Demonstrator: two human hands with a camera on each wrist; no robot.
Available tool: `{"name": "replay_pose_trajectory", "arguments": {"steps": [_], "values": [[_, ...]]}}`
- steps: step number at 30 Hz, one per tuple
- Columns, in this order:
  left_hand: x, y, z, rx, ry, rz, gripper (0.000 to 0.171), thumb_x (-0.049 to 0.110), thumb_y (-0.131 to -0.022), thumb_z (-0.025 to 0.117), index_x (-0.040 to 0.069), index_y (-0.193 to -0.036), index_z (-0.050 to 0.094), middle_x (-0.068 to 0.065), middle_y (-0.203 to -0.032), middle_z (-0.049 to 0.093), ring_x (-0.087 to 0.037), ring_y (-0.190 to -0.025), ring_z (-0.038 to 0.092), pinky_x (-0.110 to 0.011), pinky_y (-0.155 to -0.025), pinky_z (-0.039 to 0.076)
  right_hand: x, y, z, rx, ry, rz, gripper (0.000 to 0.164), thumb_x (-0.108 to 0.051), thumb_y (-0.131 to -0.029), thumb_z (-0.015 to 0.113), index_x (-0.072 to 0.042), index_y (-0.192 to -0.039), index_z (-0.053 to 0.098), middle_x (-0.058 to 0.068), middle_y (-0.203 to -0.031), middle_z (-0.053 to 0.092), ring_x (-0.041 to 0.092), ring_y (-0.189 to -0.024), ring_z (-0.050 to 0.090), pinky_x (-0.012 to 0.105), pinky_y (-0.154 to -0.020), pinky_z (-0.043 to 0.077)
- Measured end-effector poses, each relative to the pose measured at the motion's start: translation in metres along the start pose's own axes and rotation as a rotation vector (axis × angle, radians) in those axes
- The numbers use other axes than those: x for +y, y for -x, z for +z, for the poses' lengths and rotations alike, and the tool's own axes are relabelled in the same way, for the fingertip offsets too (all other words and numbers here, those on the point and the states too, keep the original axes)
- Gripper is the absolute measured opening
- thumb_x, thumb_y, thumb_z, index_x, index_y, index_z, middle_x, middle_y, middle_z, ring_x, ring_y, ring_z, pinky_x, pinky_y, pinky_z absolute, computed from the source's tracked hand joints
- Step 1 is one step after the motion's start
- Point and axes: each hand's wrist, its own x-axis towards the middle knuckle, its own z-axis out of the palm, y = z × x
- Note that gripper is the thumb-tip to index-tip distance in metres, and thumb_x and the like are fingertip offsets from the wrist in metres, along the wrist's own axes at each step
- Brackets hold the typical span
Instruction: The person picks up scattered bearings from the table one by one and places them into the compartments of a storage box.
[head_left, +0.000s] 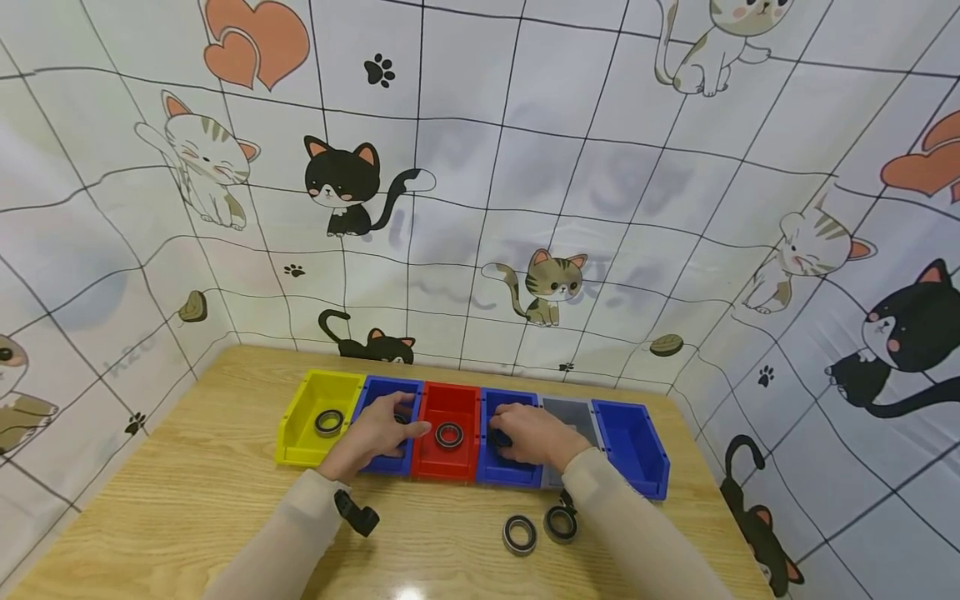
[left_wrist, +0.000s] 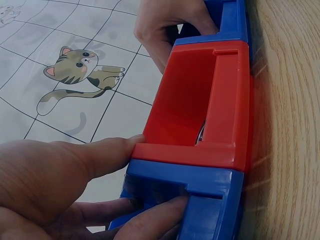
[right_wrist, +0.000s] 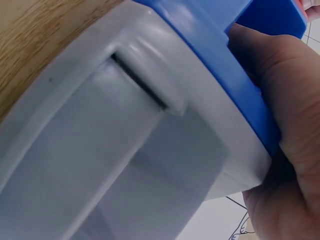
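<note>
My left hand (head_left: 380, 433) reaches over the left blue bin (head_left: 377, 389), its thumb at the side wall of the red bin (left_wrist: 231, 107) and its fingers spread down inside the blue one. A ball bearing (head_left: 402, 414) shows partly behind that hand. My right hand (head_left: 534, 433) dips into the middle blue bin (head_left: 510, 475), fingers curled about a dark bearing (head_left: 498, 437), mostly hidden. In the right wrist view, the right thumb (right_wrist: 280, 65) goes over that bin's wall. Another bearing (head_left: 449, 435) lies in the red bin.
At the row's left end a yellow bin (head_left: 300, 454) holds a bearing (head_left: 328, 422). A grey bin (head_left: 570, 408) and another blue bin (head_left: 633, 442) continue the row rightward. Two bearings (head_left: 519, 534) (head_left: 561, 524) lie on the wooden table (head_left: 427, 533) in front. A cat-print sheet (head_left: 465, 208) hangs behind.
</note>
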Motion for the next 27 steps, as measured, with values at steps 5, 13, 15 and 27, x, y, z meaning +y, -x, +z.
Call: {"name": "replay_pose_trajectory", "arguments": {"steps": [5,13,15,27], "values": [[-0.001,-0.001,0.001,-0.002,0.001,0.000,0.080,0.025,-0.107,0.088,0.000,-0.172,0.050,-0.030,-0.159,0.066,-0.046,-0.124,0.082,-0.055,-0.091,0.075,0.001,-0.002,0.006,-0.008,0.022,0.016,0.033,-0.026,-0.101,0.095,-0.011,-0.128,0.085,0.005,-0.116,0.078,0.022,-0.105,0.079,0.043,-0.093,0.074],[-0.003,-0.001,0.003,-0.005,0.005,0.002,0.080,0.027,-0.107,0.088,0.000,-0.172,0.050,-0.030,-0.158,0.067,-0.044,-0.122,0.083,-0.055,-0.091,0.075,-0.001,0.004,0.005,0.006,0.014,0.035,0.038,-0.028,-0.102,0.094,-0.012,-0.134,0.084,0.006,-0.124,0.079,0.023,-0.110,0.080,0.043,-0.096,0.074],[-0.004,-0.001,0.003,-0.004,0.002,0.000,0.080,0.027,-0.107,0.088,0.000,-0.172,0.050,-0.030,-0.158,0.067,-0.044,-0.122,0.084,-0.055,-0.091,0.075,-0.003,0.008,0.002,0.020,0.007,0.031,0.039,-0.027,-0.103,0.093,-0.011,-0.137,0.084,0.007,-0.128,0.080,0.023,-0.112,0.081,0.043,-0.098,0.073],[0.000,-0.003,0.002,0.012,-0.013,-0.024,0.078,0.026,-0.108,0.087,0.002,-0.172,0.051,-0.030,-0.160,0.065,-0.045,-0.124,0.082,-0.053,-0.092,0.075,-0.017,0.045,-0.012,0.124,-0.008,0.008,0.043,-0.023,-0.106,0.089,-0.012,-0.146,0.080,0.009,-0.143,0.078,0.027,-0.129,0.080,0.041,-0.103,0.073]]}}
